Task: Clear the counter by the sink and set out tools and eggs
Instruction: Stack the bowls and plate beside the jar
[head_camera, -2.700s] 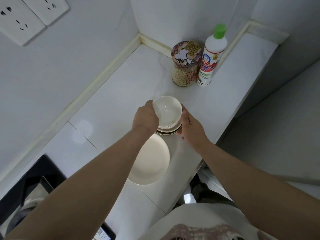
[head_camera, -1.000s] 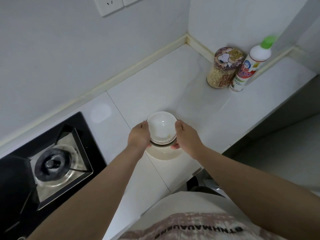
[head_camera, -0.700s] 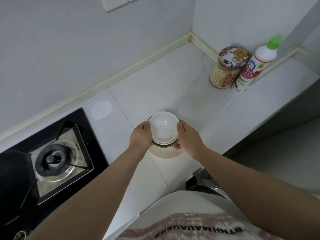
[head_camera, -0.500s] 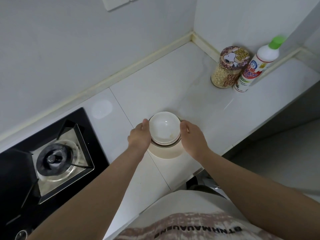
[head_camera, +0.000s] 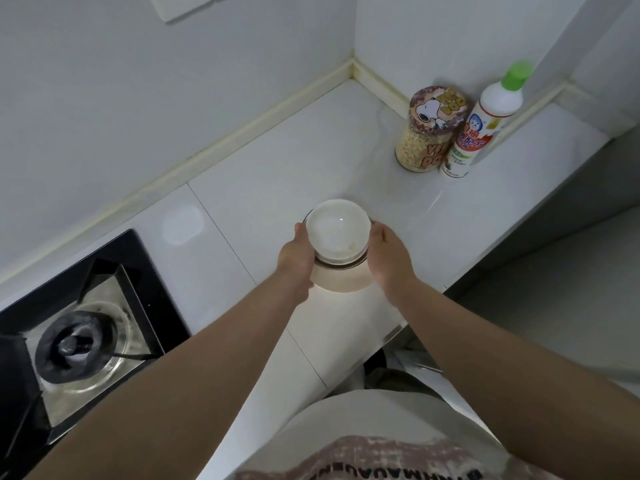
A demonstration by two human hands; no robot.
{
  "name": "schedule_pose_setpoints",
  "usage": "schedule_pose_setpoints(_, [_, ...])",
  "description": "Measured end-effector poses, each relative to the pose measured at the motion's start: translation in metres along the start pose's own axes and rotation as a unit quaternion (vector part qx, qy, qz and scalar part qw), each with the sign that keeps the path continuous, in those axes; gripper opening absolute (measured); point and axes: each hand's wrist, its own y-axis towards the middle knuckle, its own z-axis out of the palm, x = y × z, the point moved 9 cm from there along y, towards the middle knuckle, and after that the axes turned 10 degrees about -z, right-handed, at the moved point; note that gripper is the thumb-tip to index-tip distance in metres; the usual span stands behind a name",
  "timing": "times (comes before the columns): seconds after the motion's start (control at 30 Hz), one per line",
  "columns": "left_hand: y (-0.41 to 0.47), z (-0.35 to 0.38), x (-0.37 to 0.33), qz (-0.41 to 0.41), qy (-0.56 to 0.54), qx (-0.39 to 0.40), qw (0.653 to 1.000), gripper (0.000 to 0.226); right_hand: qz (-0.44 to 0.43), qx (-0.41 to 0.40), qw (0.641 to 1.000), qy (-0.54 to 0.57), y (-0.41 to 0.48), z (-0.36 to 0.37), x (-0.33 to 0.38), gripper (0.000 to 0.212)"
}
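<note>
A stack of white bowls (head_camera: pixel 337 233) sits on a cream plate (head_camera: pixel 341 282) at the middle of the white counter (head_camera: pixel 263 188). My left hand (head_camera: pixel 298 258) curls round the left side of the stack, and my right hand (head_camera: pixel 388 258) curls round its right side. The top bowl is empty apart from a small smear near its right wall. Below the white bowls a darker rim shows. How the lower fingers lie under the plate is hidden.
A jar with a cartoon dog lid (head_camera: pixel 429 129) and a white bottle with a green cap (head_camera: pixel 485 123) stand in the back right corner. A black gas hob (head_camera: pixel 79 341) lies at the left. The counter's front edge (head_camera: pixel 394 334) runs to the right of my arms.
The view has swung left since the earliest frame, bringing the hob into sight. The stack with the plate has moved a little away from me, both hands still on it.
</note>
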Motion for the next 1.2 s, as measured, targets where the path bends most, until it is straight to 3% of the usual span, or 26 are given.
schedule_pose_setpoints(0.3, [0.002, 0.033, -0.031, 0.029, -0.003, 0.044, 0.999, 0.039, 0.024, -0.041, 0.999, 0.004, 0.041, -0.034, 0.000, 0.044])
schedule_pose_setpoints(0.43, [-0.003, 0.011, -0.026, 0.045, 0.029, 0.001, 0.999, 0.031, 0.039, -0.087, 0.995, 0.008, 0.034, -0.045, 0.008, 0.044])
schedule_pose_setpoints(0.57, [-0.034, -0.021, -0.017, 0.086, 0.039, -0.007, 0.996, 0.024, -0.047, -0.145, 0.988, 0.006, -0.010, -0.055, 0.043, 0.044])
schedule_pose_setpoints(0.63, [-0.055, -0.040, -0.013, 0.128, 0.051, 0.004, 0.990, 0.025, -0.098, -0.129, 0.987, 0.007, -0.036, -0.048, 0.062, 0.041])
schedule_pose_setpoints(0.7, [-0.076, -0.060, -0.013, 0.188, 0.064, -0.005, 0.980, 0.039, -0.124, -0.102, 0.987, -0.004, -0.059, -0.036, 0.074, 0.041])
schedule_pose_setpoints(0.9, [-0.127, -0.068, -0.031, 0.288, 0.170, -0.033, 0.942, 0.045, -0.144, -0.098, 0.985, -0.002, -0.101, -0.025, 0.090, 0.045])
schedule_pose_setpoints(1.03, [-0.153, -0.069, -0.027, 0.315, 0.198, -0.040, 0.927, 0.045, -0.147, -0.110, 0.983, 0.020, -0.126, -0.036, 0.094, 0.044])
schedule_pose_setpoints(1.2, [-0.180, -0.093, 0.009, 0.305, 0.155, -0.064, 0.938, 0.044, -0.164, -0.065, 0.983, 0.049, -0.153, -0.037, 0.099, 0.043])
